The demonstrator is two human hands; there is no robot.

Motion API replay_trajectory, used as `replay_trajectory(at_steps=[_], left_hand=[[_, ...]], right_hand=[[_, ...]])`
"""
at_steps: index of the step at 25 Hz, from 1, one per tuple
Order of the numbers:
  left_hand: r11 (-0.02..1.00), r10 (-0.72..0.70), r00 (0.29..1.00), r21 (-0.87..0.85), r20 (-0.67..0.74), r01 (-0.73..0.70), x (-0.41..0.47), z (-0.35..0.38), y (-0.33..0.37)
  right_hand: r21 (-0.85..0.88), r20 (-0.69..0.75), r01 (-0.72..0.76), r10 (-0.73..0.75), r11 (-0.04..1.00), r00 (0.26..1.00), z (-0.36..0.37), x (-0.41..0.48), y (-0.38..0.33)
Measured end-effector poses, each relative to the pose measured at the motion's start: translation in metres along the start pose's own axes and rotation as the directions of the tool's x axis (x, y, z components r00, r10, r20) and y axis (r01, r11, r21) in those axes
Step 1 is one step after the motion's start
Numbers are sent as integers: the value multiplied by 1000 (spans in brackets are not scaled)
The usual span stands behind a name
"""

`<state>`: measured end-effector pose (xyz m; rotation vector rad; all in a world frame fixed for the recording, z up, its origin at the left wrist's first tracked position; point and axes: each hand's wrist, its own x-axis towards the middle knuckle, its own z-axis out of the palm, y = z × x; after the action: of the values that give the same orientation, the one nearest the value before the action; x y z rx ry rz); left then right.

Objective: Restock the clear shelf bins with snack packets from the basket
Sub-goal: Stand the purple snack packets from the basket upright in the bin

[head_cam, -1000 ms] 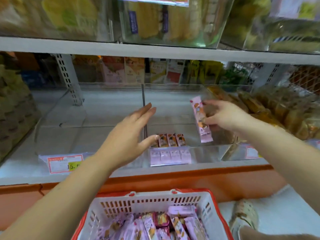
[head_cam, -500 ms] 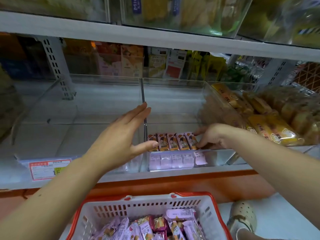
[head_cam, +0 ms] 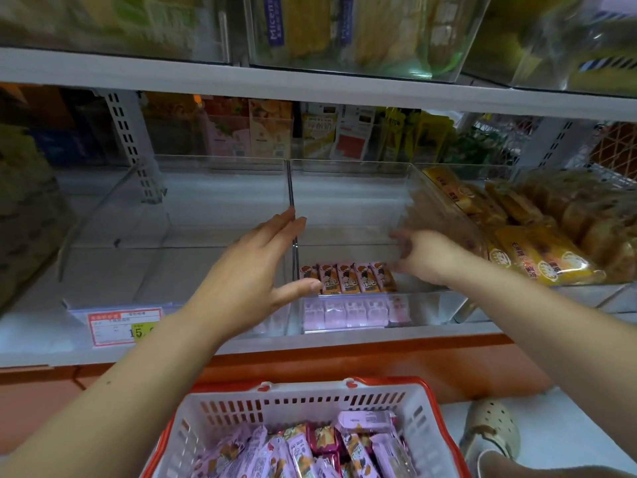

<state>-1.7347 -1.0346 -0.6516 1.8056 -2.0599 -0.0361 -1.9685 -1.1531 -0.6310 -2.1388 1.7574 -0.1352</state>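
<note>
A clear shelf bin point(head_cam: 348, 188) sits mid-shelf with a row of several pink snack packets point(head_cam: 348, 278) standing along its front wall. My right hand point(head_cam: 422, 257) hovers inside the bin just right of that row, fingers spread, blurred, holding nothing. My left hand point(head_cam: 255, 270) is flat and open against the divider between this bin and the empty clear bin point(head_cam: 172, 215) to its left. Below, a white basket with a red rim point(head_cam: 310, 405) holds many more pink packets point(head_cam: 310, 450).
A bin of yellow-orange cake packs point(head_cam: 537, 243) stands to the right. A price label point(head_cam: 124, 324) hangs on the left bin's front. An upper shelf point(head_cam: 310, 88) overhangs with more bins. A foot in a beige clog point(head_cam: 493, 432) stands on the floor beside the basket.
My right hand carried a pink packet down into the bin, set it at the right end of the row, and has lifted away empty. My left hand stayed at the divider.
</note>
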Motion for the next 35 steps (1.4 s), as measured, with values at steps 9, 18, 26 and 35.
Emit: replay_trajectory(at_steps=[9, 18, 26, 35], left_hand=[[945, 311, 944, 140, -111, -295, -112, 44, 30], [989, -148, 677, 89, 721, 122, -226, 174, 28], [948, -232, 783, -48, 578, 316, -208, 180, 35], [589, -211, 749, -530, 628, 610, -179, 169, 60]], right_hand=[[115, 107, 285, -297, 952, 949, 130, -134, 35], [-257, 396, 261, -144, 931, 907, 269, -164, 80], [-42, 347, 28, -12, 999, 938, 255, -165, 73], [758, 353, -266, -32, 595, 935, 195, -177, 95]])
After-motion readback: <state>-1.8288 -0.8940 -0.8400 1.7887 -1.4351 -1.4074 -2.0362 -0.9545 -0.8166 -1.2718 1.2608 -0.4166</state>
